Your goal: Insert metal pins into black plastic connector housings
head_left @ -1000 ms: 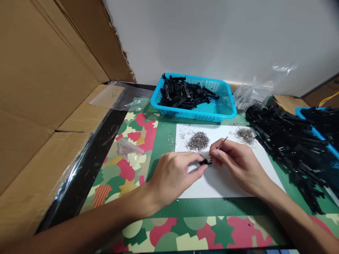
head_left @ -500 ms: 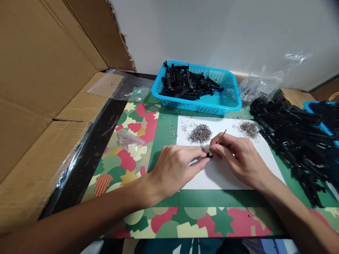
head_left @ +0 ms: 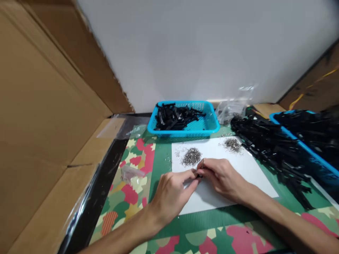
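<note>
Over the white sheet of paper, my left hand pinches a small black plastic part between thumb and fingers. Most of that part is hidden by the fingertips. My right hand meets it from the other side, its fingers closed round a thin metal tool whose tip I cannot make out. Just beyond the fingers lies a pile of tiny metal pieces, perhaps springs or clips. A smaller metal pile sits farther right on the paper.
A blue basket of black plastic parts stands at the back. Black parts are heaped on the right, beside another blue basket. Clear plastic bags lie behind. Cardboard walls the left side; a small bag rests on the patterned cover.
The camera has tilted up, so the basket and paper sit lower in view. Both hands stay together at the black part; the metal tool shows less and stands more upright.
</note>
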The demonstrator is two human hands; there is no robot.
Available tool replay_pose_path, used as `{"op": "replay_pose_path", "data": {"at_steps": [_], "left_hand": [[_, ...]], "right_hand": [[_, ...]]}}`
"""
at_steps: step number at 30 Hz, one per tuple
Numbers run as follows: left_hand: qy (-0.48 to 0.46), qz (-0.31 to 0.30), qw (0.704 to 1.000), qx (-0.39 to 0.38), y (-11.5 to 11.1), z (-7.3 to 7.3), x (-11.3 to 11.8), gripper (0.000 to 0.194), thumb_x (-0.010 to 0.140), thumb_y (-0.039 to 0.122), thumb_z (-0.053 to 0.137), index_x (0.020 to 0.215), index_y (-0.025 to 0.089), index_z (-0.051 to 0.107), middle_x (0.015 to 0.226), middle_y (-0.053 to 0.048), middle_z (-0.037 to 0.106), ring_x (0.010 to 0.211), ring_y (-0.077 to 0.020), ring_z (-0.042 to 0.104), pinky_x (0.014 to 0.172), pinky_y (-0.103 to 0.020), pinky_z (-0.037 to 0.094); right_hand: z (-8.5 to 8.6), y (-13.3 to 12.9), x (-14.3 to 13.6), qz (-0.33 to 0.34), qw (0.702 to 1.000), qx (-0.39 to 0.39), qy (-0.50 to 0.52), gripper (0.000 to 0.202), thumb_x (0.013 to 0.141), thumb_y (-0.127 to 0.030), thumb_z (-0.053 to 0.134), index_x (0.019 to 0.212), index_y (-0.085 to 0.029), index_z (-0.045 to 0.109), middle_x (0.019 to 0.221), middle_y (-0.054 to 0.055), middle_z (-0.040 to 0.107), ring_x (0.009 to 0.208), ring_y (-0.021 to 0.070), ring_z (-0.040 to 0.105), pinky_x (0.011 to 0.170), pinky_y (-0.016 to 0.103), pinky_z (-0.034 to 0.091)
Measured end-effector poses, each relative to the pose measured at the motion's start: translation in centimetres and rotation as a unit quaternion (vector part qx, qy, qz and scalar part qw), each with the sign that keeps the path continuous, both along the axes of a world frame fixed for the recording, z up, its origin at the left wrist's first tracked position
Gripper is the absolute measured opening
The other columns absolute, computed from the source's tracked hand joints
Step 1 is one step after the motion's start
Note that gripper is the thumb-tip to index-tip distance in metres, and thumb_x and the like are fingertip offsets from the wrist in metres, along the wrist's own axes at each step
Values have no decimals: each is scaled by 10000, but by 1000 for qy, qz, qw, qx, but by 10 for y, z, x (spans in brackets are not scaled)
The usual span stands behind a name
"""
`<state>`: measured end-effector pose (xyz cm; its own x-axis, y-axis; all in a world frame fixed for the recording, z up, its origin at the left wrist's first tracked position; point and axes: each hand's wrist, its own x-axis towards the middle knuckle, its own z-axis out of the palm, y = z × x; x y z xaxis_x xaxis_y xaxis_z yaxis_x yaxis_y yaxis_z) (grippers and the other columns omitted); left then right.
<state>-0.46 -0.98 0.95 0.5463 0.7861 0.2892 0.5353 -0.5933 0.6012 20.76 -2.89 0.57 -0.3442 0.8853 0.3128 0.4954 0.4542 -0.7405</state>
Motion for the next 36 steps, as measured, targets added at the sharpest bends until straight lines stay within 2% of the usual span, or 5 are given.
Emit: {"op": "replay_pose_path", "data": {"at_steps": [9,12,17,23,36], "left_hand": [[21,14,999,31,2,-1,-3,30,906,235,813,906,248,786,612,64,714,458,-157,616,523,-255,469],[36,-12,998,43,-1,3,-1,42,932,219,773,951,246,748,641,62,706,453,-148,589,533,-253,467],[28,-39,998,28,-2,6,-2,17,1020,268,667,1016,255,678,613,70,593,497,-155,586,542,-250,432],[-77,1,988,-132,-1,4,-8,152,1143,402,459,1170,283,550,810,35,696,566,-145,573,545,-250,393],[-136,86,975,-153,2,2,-5,165,1096,417,575,1169,272,548,744,69,513,616,-134,487,569,-243,377]], "right_hand": [[6,36,39,-147,962,-32,228,411,1131,-505,376,844,-235,492,788,11,590,666,157,580,619,279,474],[7,43,57,-150,967,-60,198,455,1133,-502,295,778,-249,427,710,3,569,597,155,530,566,280,427],[1,38,57,-136,982,-112,75,314,1012,-368,620,755,-189,635,701,1,602,658,155,507,610,276,344],[-4,32,34,-163,978,-129,-8,168,960,-306,673,940,-196,798,663,-14,608,622,155,491,606,287,285],[-6,30,35,-169,971,-166,-44,158,911,-293,693,903,-215,830,646,-21,594,624,150,517,584,262,318]]}}
